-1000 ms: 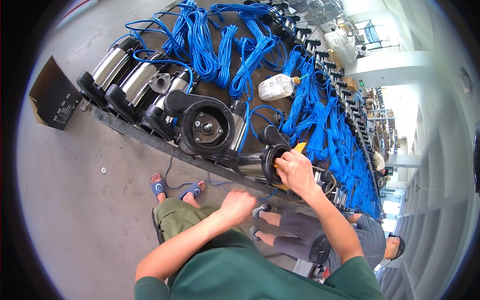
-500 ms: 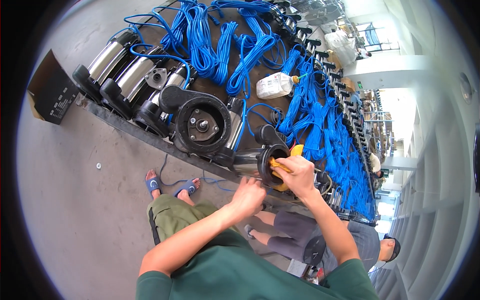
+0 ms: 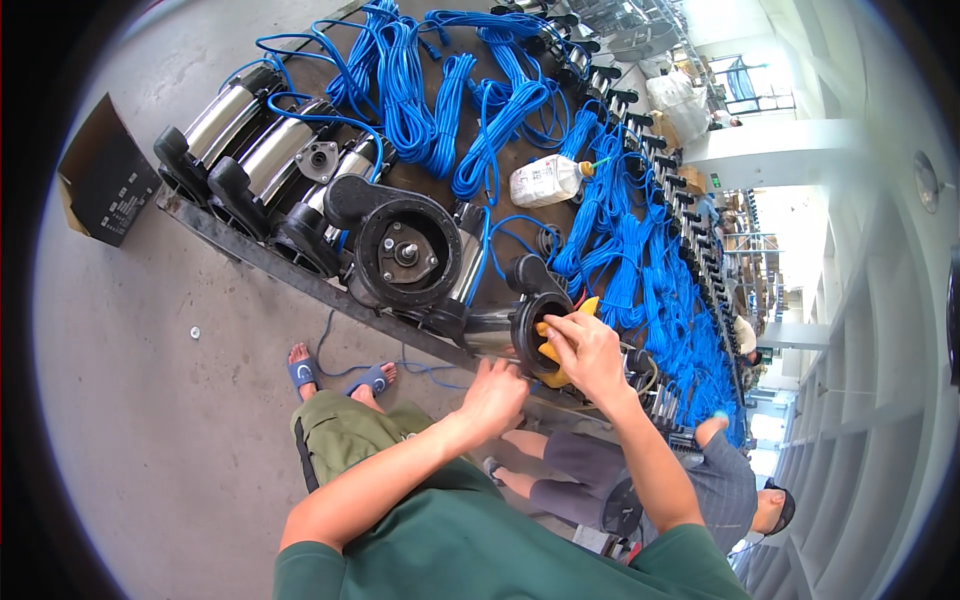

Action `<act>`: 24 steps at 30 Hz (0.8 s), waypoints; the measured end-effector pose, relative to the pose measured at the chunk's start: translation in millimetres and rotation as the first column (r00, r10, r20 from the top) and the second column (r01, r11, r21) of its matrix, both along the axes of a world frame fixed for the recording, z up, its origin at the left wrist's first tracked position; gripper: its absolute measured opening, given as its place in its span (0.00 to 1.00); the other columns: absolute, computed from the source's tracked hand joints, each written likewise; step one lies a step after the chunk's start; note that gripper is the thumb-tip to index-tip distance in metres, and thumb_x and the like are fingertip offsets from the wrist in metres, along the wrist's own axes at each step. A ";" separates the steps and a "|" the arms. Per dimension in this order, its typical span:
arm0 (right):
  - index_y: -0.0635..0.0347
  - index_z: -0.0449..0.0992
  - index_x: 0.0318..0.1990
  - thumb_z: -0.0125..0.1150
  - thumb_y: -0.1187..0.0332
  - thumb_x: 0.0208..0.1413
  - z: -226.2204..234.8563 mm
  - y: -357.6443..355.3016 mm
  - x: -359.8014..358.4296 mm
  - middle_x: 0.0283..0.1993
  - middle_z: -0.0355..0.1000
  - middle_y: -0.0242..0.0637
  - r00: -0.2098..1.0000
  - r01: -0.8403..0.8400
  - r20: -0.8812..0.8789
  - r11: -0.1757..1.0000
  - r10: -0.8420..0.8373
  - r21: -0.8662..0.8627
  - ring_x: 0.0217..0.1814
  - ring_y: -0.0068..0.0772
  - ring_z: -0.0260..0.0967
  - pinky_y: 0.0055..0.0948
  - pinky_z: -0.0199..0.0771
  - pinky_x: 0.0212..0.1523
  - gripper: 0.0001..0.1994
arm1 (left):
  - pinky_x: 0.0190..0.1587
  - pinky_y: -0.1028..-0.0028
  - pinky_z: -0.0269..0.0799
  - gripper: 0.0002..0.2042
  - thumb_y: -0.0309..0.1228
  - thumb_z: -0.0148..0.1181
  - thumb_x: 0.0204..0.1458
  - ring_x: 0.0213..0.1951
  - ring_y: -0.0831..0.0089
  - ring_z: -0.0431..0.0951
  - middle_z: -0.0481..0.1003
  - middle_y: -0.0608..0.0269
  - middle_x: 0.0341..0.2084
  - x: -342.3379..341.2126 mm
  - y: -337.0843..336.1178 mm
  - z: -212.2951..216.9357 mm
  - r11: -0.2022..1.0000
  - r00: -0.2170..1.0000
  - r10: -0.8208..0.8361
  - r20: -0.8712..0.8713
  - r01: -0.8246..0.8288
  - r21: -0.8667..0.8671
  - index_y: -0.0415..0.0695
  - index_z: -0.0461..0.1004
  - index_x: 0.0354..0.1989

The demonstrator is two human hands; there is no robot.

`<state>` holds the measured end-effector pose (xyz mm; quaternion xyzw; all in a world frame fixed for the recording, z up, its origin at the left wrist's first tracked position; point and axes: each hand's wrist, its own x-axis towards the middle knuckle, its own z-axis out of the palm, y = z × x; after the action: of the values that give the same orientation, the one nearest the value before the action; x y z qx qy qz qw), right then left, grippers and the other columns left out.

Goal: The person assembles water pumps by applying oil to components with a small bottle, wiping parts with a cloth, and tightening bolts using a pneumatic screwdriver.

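My right hand (image 3: 588, 352) is at the round black mouth of a pump housing (image 3: 521, 335), fingers pinched on a yellow piece (image 3: 546, 350) whose kind I cannot make out. More yellow shows above and below that hand. My left hand (image 3: 495, 396) is closed with curled fingers, low against the same pump's side by the bench edge; what it grips, if anything, is hidden. Just left stands an open pump (image 3: 405, 250), its shaft and bolted plate showing inside the black casing.
Steel-bodied pumps (image 3: 275, 165) line the bench's left end. Bundles of blue cable (image 3: 405, 95) and a white plastic bottle (image 3: 545, 181) lie behind. A black carton (image 3: 110, 185) sits on the floor at left. A co-worker (image 3: 715, 490) in grey stands to my right.
My right hand has shifted slightly left and down at the pump mouth, its fingers still pinched. My left hand stays nearly in place. The co-worker's arm has risen toward the bench.
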<state>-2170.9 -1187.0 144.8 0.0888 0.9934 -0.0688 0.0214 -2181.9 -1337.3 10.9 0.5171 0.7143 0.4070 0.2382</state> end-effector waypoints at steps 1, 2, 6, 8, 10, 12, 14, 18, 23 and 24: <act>0.59 0.86 0.43 0.66 0.68 0.59 0.1 0.6 -0.8 0.37 0.79 0.43 1.000 -0.015 0.026 1.000 0.015 0.007 0.39 0.47 0.79 0.43 0.79 0.40 0.08 | 0.56 0.53 0.67 0.10 0.30 0.69 0.40 0.52 0.54 0.76 0.80 0.52 0.39 0.5 0.9 -0.8 1.000 1.000 -0.003 -0.009 0.003 -0.007 0.40 0.84 0.32; 0.58 0.86 0.42 0.67 0.68 0.57 0.0 0.9 -2.8 0.36 0.80 0.43 0.998 -0.030 0.052 0.999 0.029 0.013 0.38 0.47 0.79 0.43 0.79 0.39 0.08 | 0.56 0.53 0.67 0.10 0.30 0.69 0.41 0.52 0.54 0.76 0.81 0.52 0.39 1.3 1.6 -1.4 1.000 1.000 -0.007 -0.017 0.007 -0.013 0.40 0.84 0.32; 0.57 0.87 0.40 0.69 0.73 0.51 -5.6 5.9 -7.9 0.36 0.79 0.42 0.985 -0.109 0.143 0.992 0.100 0.063 0.40 0.49 0.79 0.44 0.80 0.42 0.09 | 0.54 0.55 0.67 0.12 0.33 0.71 0.36 0.51 0.55 0.76 0.79 0.52 0.39 9.3 8.3 -11.6 0.999 0.998 0.041 -0.054 -0.041 0.002 0.41 0.84 0.30; 0.58 0.84 0.36 0.67 0.75 0.47 -9.8 11.1 -8.7 0.32 0.77 0.42 0.975 -0.192 0.129 0.979 0.183 0.063 0.39 0.49 0.78 0.45 0.79 0.41 0.08 | 0.54 0.54 0.67 0.12 0.33 0.71 0.36 0.51 0.55 0.76 0.79 0.52 0.39 10.3 9.0 -12.3 0.998 0.995 0.069 -0.067 -0.068 0.009 0.41 0.84 0.30; 0.58 0.81 0.35 0.66 0.76 0.46 -10.2 10.3 -12.0 0.30 0.75 0.42 0.960 -0.252 0.144 0.963 0.238 0.091 0.38 0.49 0.77 0.45 0.79 0.40 0.07 | 0.55 0.54 0.66 0.12 0.33 0.71 0.36 0.51 0.55 0.76 0.79 0.52 0.40 11.7 9.5 -10.1 0.997 0.994 0.071 -0.080 -0.071 0.002 0.42 0.84 0.30; 0.58 0.77 0.33 0.64 0.78 0.44 -10.7 11.2 -13.2 0.28 0.71 0.40 0.946 -0.310 0.134 0.946 0.297 0.095 0.36 0.48 0.75 0.45 0.79 0.38 0.07 | 0.55 0.53 0.66 0.11 0.31 0.69 0.37 0.50 0.53 0.75 0.79 0.51 0.39 12.7 9.2 -6.1 0.997 0.994 0.071 -0.082 -0.071 0.009 0.41 0.84 0.30; 0.58 0.78 0.33 0.64 0.78 0.45 -13.1 18.9 -11.3 0.29 0.74 0.41 0.943 -0.319 0.127 0.945 0.308 0.075 0.36 0.49 0.76 0.45 0.79 0.38 0.07 | 0.55 0.52 0.66 0.09 0.28 0.66 0.39 0.49 0.51 0.75 0.80 0.49 0.38 11.8 8.3 -1.2 0.997 0.994 0.074 -0.076 -0.072 0.027 0.40 0.84 0.30; 0.59 0.82 0.35 0.66 0.75 0.47 -12.3 18.5 -15.6 0.31 0.80 0.44 0.986 -0.133 0.097 0.990 0.138 -0.054 0.36 0.51 0.80 0.43 0.82 0.39 0.06 | 0.53 0.51 0.66 0.09 0.28 0.67 0.39 0.49 0.50 0.73 0.79 0.49 0.38 14.4 7.7 -1.9 0.995 0.990 0.080 -0.114 -0.073 0.065 0.40 0.84 0.29; 0.58 0.87 0.36 0.71 0.69 0.46 -19.7 19.6 -21.1 0.33 0.83 0.47 0.976 0.157 0.162 0.987 -0.148 -0.042 0.36 0.49 0.83 0.38 0.83 0.42 0.09 | 0.54 0.51 0.65 0.11 0.30 0.70 0.38 0.51 0.49 0.71 0.79 0.50 0.38 12.4 9.3 -2.4 0.998 0.990 0.048 -0.135 -0.043 0.041 0.40 0.85 0.30; 0.58 0.88 0.36 0.71 0.69 0.47 -19.7 21.5 -20.9 0.33 0.83 0.47 0.970 0.191 0.164 0.979 -0.178 -0.073 0.36 0.48 0.83 0.37 0.83 0.43 0.09 | 0.54 0.51 0.65 0.11 0.31 0.71 0.38 0.51 0.49 0.71 0.79 0.50 0.38 11.9 9.5 -1.5 0.999 0.990 0.038 -0.136 -0.033 0.040 0.40 0.85 0.31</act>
<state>-2191.8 -1165.5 125.1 0.1849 0.9721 -0.1071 0.0969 -2170.0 -1327.8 9.4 0.5352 0.7304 0.3882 0.1716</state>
